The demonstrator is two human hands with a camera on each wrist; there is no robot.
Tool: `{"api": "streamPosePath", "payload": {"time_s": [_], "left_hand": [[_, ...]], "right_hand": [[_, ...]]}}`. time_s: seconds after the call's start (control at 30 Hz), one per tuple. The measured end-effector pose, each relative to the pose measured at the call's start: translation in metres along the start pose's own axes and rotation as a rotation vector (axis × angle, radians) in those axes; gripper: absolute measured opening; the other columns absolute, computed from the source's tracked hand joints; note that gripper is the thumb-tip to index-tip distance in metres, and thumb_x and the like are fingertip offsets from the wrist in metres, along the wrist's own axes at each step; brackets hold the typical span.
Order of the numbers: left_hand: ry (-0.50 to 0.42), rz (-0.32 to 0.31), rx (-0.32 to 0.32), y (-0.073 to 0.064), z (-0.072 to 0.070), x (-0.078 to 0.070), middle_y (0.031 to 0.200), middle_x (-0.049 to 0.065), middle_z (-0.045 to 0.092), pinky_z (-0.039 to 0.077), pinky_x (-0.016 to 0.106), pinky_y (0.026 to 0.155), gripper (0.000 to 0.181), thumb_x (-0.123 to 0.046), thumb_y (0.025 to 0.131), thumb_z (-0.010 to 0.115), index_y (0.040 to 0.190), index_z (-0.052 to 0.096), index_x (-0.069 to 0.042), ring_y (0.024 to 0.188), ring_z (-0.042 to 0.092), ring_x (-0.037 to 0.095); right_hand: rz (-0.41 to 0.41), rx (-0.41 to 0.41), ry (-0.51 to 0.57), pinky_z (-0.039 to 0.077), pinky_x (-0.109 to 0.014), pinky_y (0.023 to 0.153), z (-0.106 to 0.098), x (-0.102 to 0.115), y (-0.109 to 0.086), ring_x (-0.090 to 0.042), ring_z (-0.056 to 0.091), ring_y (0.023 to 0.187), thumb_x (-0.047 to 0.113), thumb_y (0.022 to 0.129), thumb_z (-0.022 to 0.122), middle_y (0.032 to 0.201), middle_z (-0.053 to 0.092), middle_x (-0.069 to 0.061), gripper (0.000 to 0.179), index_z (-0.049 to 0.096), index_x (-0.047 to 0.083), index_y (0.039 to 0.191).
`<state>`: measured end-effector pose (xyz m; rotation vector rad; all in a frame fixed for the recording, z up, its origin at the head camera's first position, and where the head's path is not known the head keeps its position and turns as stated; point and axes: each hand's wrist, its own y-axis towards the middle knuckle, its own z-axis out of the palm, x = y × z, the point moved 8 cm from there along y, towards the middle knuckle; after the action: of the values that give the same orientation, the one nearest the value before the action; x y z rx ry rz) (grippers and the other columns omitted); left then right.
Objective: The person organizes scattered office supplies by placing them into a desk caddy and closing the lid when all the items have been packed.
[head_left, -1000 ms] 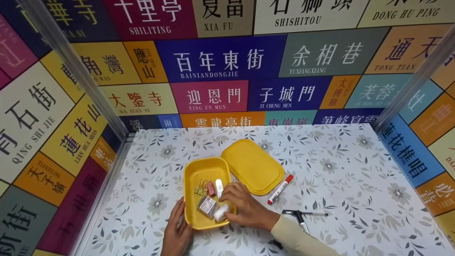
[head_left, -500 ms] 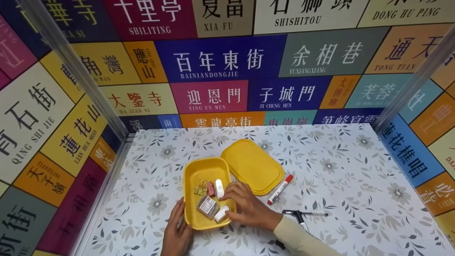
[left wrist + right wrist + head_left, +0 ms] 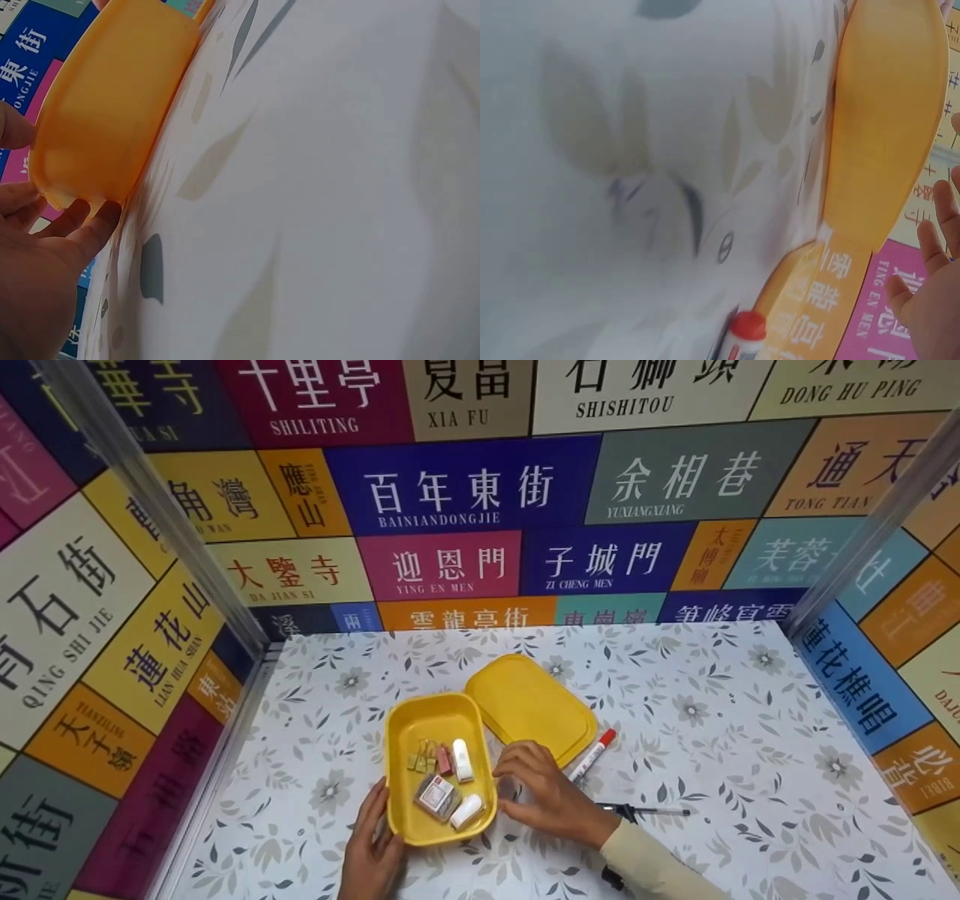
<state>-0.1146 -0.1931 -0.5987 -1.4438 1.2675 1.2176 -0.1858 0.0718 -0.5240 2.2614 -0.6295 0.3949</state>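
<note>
A yellow plastic box (image 3: pixel 442 721) stands on the table. My left hand (image 3: pixel 371 847) holds its front left corner, fingers along the left wall and thumb at the front; the left wrist view shows the fingertips (image 3: pixel 109 214) against the box wall. Inside lie gold wire-handled clips (image 3: pixel 424 755), a small pink block (image 3: pixel 444 760), a long white rounded piece (image 3: pixel 463 760), a clear labelled case (image 3: pixel 437 797) and a shorter white piece (image 3: pixel 467 811). My right hand (image 3: pixel 555 795) is just outside the right rim, fingers loosely bent and holding nothing.
The yellow lid (image 3: pixel 532 701) lies behind and right of the box. A red-capped marker (image 3: pixel 598 750) lies beside the lid, partly behind my right hand. Black pens (image 3: pixel 652 811) lie farther right, partly covered by my sleeve. Sign-printed panels (image 3: pixel 465 502) wall the table.
My right hand has let go of the shorter white piece in the box and drawn back right over the rim. The left hand keeps its hold on the corner.
</note>
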Motion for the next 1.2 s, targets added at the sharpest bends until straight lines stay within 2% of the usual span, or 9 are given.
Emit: {"api": "streamPosePath", "payload": {"time_s": [0.33,0.53,0.7,0.8,1.0,1.2], "left_hand": [[0.013,-0.067,0.003,0.003,0.002,0.004,0.164,-0.011,0.025,0.040,0.023,0.111,0.074,0.008,0.088,0.060,0.156,0.039,-0.013,0.150,0.023,0.014],[0.002,-0.035,0.002,0.001,0.001,0.000,0.164,-0.011,0.025,0.040,0.022,0.111,0.075,0.010,0.087,0.060,0.156,0.039,-0.011,0.150,0.023,0.014],[-0.036,0.031,0.010,0.000,0.002,-0.002,0.165,-0.005,0.026,0.040,0.023,0.111,0.075,0.013,0.087,0.060,0.155,0.039,-0.008,0.151,0.023,0.018],[-0.025,0.033,0.011,0.000,0.001,-0.001,0.165,-0.003,0.025,0.040,0.023,0.111,0.075,0.013,0.087,0.060,0.155,0.039,-0.008,0.151,0.024,0.021],[-0.018,0.009,0.009,0.000,0.001,-0.001,0.164,-0.008,0.026,0.041,0.021,0.110,0.076,0.012,0.086,0.060,0.155,0.040,-0.010,0.150,0.025,0.016],[-0.048,0.053,0.016,0.000,0.000,-0.001,0.165,-0.001,0.025,0.042,0.024,0.110,0.070,0.003,0.092,0.066,0.156,0.038,-0.008,0.150,0.027,0.022]], "right_hand": [[-0.015,-0.050,0.012,0.041,-0.045,0.100,-0.017,-0.006,-0.014,-0.026,0.053,0.116,0.011,0.075,0.084,0.118,0.060,0.000,0.044,0.065,0.018,0.114],[-0.008,-0.069,0.007,0.041,-0.044,0.099,-0.025,-0.012,-0.025,-0.028,0.053,0.115,0.014,0.076,0.084,0.119,0.060,0.000,0.044,0.065,0.018,0.116],[0.026,-0.048,-0.006,0.039,-0.041,0.102,-0.030,-0.020,-0.034,-0.026,0.052,0.117,0.016,0.079,0.082,0.123,0.059,0.002,0.043,0.065,0.020,0.118],[0.044,-0.043,-0.009,0.037,-0.040,0.102,-0.034,-0.024,-0.039,-0.024,0.051,0.117,0.014,0.079,0.083,0.122,0.059,0.001,0.045,0.064,0.021,0.119],[0.075,-0.040,-0.016,0.036,-0.038,0.102,-0.041,-0.030,-0.048,-0.022,0.050,0.117,0.008,0.076,0.083,0.119,0.060,0.000,0.050,0.064,0.024,0.120],[0.029,-0.079,-0.049,0.037,-0.040,0.098,-0.053,-0.033,-0.058,-0.025,0.053,0.112,0.006,0.072,0.083,0.116,0.062,-0.002,0.052,0.066,0.020,0.119]]}}
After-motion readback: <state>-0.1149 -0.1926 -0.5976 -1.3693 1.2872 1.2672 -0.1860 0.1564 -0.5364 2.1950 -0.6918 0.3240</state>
